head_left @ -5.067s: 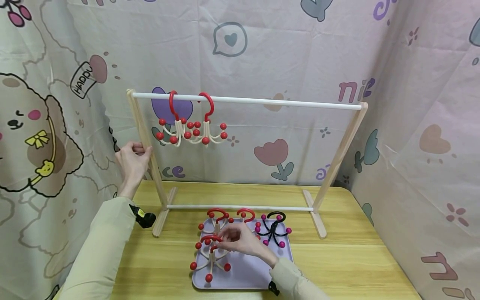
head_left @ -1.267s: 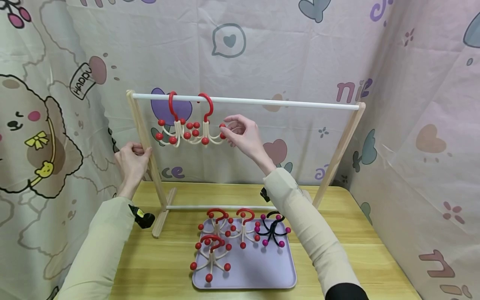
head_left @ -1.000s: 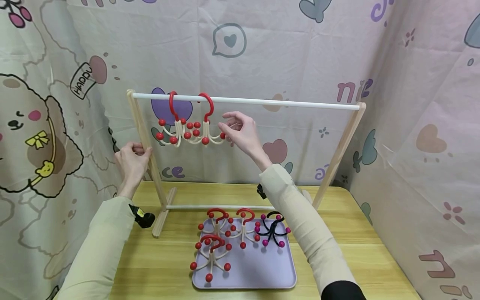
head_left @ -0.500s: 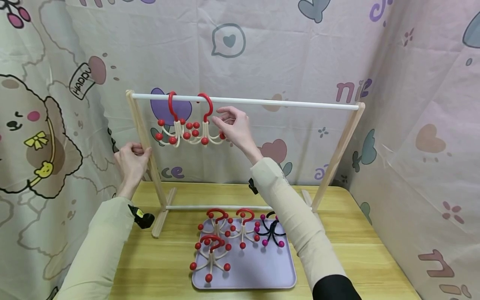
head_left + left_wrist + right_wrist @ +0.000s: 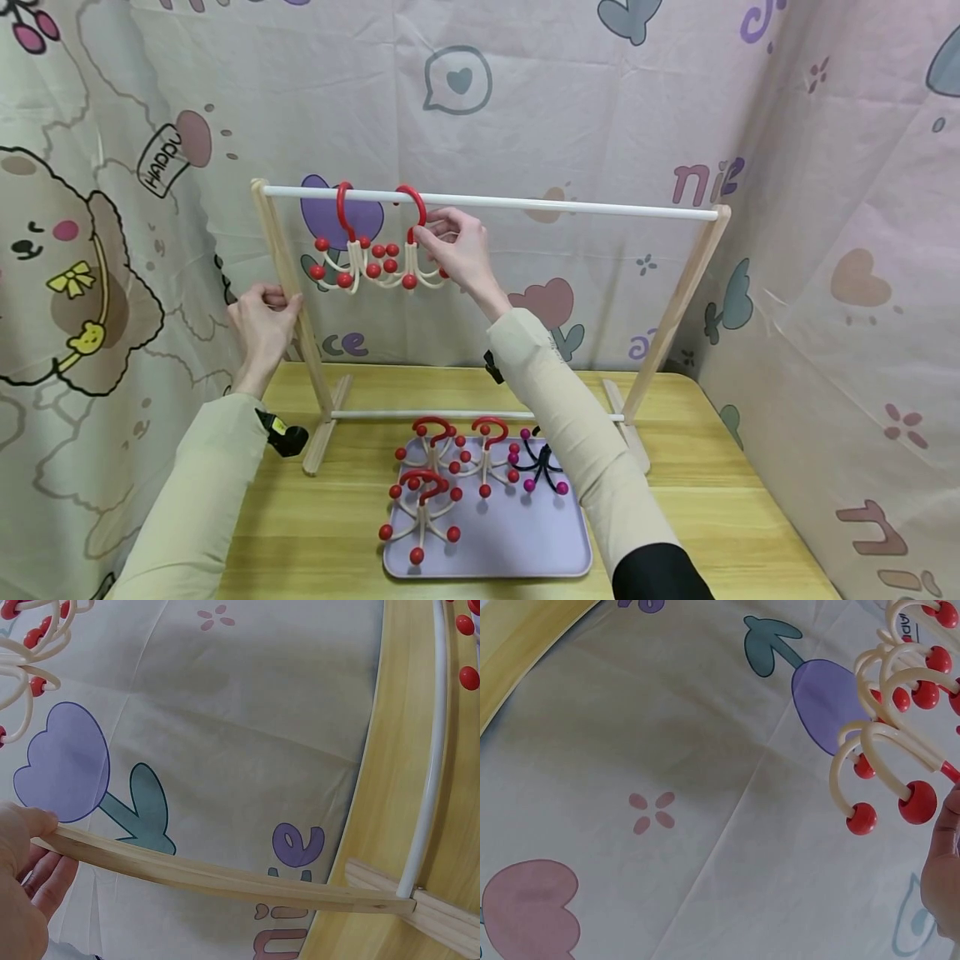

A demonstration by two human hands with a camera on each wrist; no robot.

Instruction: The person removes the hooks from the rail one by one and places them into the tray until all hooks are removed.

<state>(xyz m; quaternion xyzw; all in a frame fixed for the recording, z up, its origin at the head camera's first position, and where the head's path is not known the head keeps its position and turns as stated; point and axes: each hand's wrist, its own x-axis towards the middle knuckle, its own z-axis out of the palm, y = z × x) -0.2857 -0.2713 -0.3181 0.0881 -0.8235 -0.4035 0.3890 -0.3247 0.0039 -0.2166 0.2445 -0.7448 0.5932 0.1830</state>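
My left hand [image 5: 262, 333] grips the left wooden post [image 5: 312, 354] of a white-railed rack; the left wrist view shows thumb and fingers around that post [image 5: 187, 871]. My right hand [image 5: 463, 257] pinches the base of the red hook on the right-hand of two hanging octopus-shaped hangers [image 5: 412, 257]. That hanger has cream curved arms tipped with red balls [image 5: 918, 802]. A matching hanger [image 5: 354, 257] hangs to its left on the top rail [image 5: 555, 203]. In the right wrist view, only part of the hand shows at the right edge, its thumb against the red hook.
Below the rack, a lilac tray [image 5: 525, 542] holds several hangers: red-hooked ones like this front one [image 5: 422, 517], and a black one [image 5: 543, 460] with magenta balls, partly covered by my right sleeve. A lower white bar [image 5: 450, 414] joins the rack's feet on the wooden table [image 5: 712, 500].
My right hand came up from the tray to the rail, then moved left from beside the right-hand hanger onto its hook base. The left hand stays on the post.
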